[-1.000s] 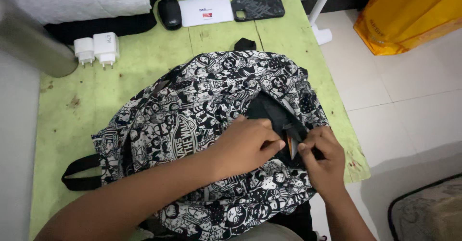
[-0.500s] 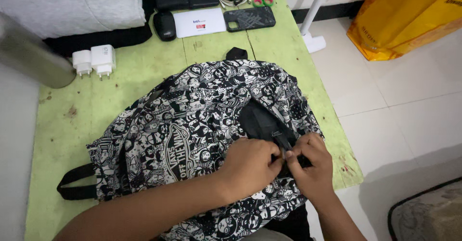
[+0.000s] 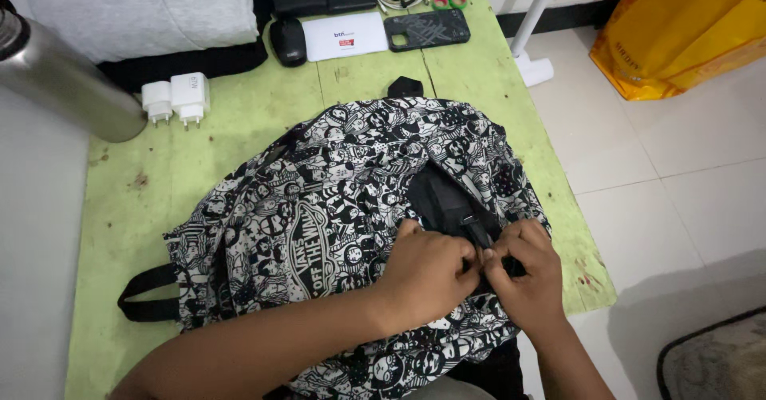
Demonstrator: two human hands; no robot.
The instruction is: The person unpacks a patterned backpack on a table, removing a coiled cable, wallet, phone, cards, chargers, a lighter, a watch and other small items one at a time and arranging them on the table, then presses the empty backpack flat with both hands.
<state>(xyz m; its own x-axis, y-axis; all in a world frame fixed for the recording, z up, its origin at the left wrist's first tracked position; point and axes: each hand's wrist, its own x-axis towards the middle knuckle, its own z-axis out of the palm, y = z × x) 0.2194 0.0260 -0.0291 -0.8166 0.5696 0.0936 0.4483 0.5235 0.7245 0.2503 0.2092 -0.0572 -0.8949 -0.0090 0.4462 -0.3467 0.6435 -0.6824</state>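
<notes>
Both hands, left hand and right hand, pinch the zipper at the backpack pocket's near end. I judge the pocket mostly unclosed: its black opening gapes just beyond them.

The backpack carries a dense black-and-white cartoon print, with a black strap and black lining at its open pocket. It lies on a light green table speckled with dark stains. Nearby are two white chargers, a silver bottle and a yellow bag.
</notes>
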